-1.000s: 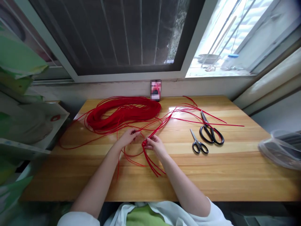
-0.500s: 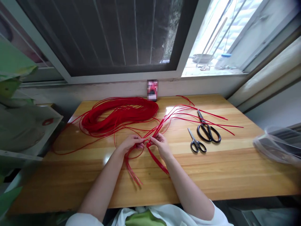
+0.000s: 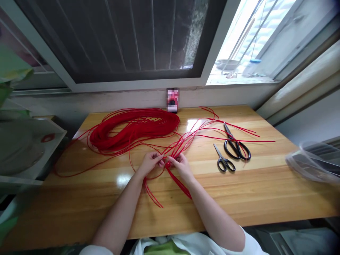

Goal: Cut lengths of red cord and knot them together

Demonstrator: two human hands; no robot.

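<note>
My left hand (image 3: pixel 150 163) and my right hand (image 3: pixel 182 166) meet over the middle of the wooden table (image 3: pixel 239 191), both pinched on a small knot of red cords (image 3: pixel 168 164). Loose cord ends (image 3: pixel 154 196) trail from the knot toward me, beneath my wrists. More strands fan out from the knot to the far right. A big coil of the same red cord (image 3: pixel 130 127) lies behind my left hand.
Two pairs of black scissors lie right of my hands, a small pair (image 3: pixel 224 161) and a larger pair (image 3: pixel 236 145). A small red box (image 3: pixel 172 100) stands at the table's back edge under the window. Clear plastic (image 3: pixel 310 163) sits at the far right.
My hands have drawn closer together on the knot, and the loose cord ends have swung from under my right wrist to between my arms. The view has shifted slightly.
</note>
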